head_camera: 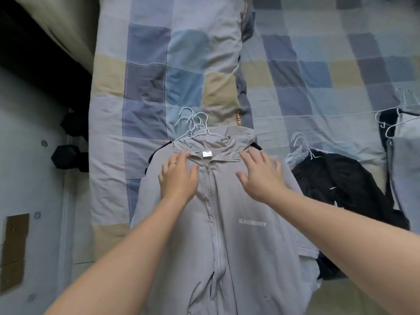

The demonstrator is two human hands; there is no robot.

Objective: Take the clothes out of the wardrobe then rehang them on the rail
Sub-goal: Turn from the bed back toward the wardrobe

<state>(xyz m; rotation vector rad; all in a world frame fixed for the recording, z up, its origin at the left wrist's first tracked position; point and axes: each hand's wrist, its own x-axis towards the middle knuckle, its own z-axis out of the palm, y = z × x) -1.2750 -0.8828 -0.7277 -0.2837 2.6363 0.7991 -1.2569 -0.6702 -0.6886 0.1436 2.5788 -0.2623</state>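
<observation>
fingers (176,159) flat on grey jacket (238,246)

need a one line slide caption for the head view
Left hand and right hand rest on a grey zip hoodie, wire hangers at its collar, on a checked quilt.

I could not read the blurred white lettering (252,223) on the grey jacket (238,258), whose hem ran off the bottom edge. It hid most of a dark garment (152,156) beneath. The right edge cut off another pile of clothes (404,155).
</observation>
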